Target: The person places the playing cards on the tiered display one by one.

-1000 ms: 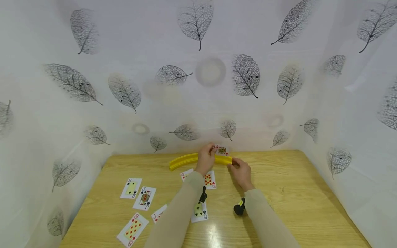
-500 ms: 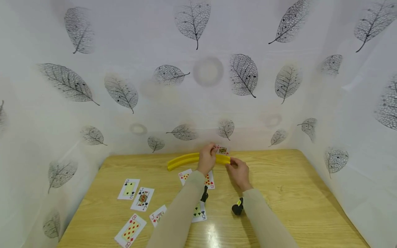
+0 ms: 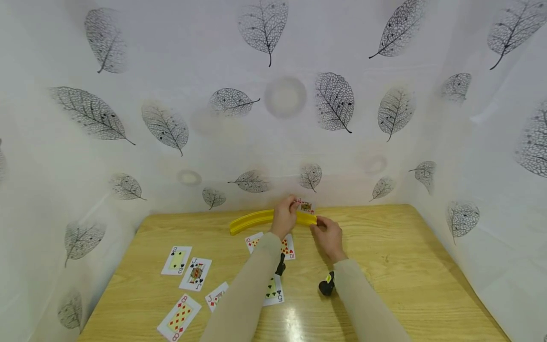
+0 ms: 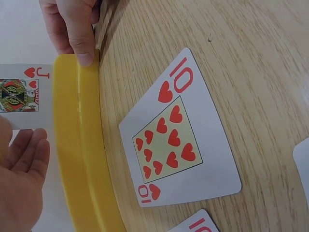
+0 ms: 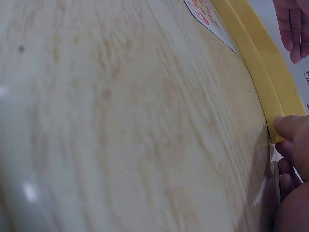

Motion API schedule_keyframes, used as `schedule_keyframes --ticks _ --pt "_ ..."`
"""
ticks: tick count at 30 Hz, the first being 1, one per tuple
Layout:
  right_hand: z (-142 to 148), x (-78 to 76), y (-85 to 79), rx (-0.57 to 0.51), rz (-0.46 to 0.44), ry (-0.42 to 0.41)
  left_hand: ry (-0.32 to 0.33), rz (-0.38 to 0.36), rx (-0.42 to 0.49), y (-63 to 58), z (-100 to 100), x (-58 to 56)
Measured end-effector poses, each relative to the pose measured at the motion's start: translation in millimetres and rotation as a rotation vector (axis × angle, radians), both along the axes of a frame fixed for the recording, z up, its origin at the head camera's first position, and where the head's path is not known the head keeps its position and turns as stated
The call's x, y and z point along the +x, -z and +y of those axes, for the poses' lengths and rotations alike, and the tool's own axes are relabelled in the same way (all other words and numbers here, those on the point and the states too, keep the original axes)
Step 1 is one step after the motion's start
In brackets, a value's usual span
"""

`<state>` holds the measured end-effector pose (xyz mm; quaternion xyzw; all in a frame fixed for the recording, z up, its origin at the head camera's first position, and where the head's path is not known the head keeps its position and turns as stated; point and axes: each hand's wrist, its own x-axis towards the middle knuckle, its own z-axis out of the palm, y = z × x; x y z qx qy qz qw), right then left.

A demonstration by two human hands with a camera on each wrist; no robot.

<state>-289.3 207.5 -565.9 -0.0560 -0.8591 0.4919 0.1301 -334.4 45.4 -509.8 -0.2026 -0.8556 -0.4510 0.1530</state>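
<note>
A curved yellow playing-card holder (image 3: 252,220) lies near the back of the table. My left hand (image 3: 284,217) reaches over it and pinches the left edge of a jack of hearts (image 3: 306,206). That card stands upright at the holder's far side, its lower edge hidden behind the yellow rim in the left wrist view. My right hand (image 3: 330,237) grips the holder's right end, with the thumb (image 4: 84,55) on its near face. Just in front of the holder lies a ten of hearts (image 4: 166,145), partly covered by my left arm in the head view.
Left of my arms lie a two of spades (image 3: 176,260), a jack of spades (image 3: 195,274), an eight of diamonds (image 3: 178,317) and a red jack (image 3: 216,295). A five of clubs (image 3: 275,290) shows beside my left sleeve. A leaf-patterned curtain (image 3: 282,142) hangs behind the table.
The head view has shifted slightly. Both hands, the card holder and the jack of hearts keep their places relative to one another.
</note>
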Motion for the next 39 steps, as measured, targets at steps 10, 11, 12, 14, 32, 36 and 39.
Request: schedule_keyframes --ticks 10,11,12,14,32,36,39 --pt "0 -1.1 1.4 0.005 0.027 0.002 0.005 -0.025 0.003 3.1 2 -0.8" --pt "0 -0.9 1.3 0.006 0.027 0.002 0.001 -0.019 -0.001 3.5 2 -0.9" --pt "0 -0.8 1.1 0.005 0.027 0.002 -0.004 -0.014 -0.004 3.6 2 -0.8" --pt "0 -0.6 0.9 0.007 0.023 0.003 -0.010 -0.006 -0.013 3.6 1 -0.6" --pt "-1 -0.8 0.0 0.012 0.027 -0.001 -0.004 -0.087 -0.003 1.3 -4 -1.5" --pt "0 0.1 -0.1 0.020 0.023 -0.002 0.011 -0.117 0.022 2.3 -8 -1.5" --pt "1 0.2 0.2 0.022 0.017 -0.006 0.031 -0.173 0.067 2.8 -13 -0.7"
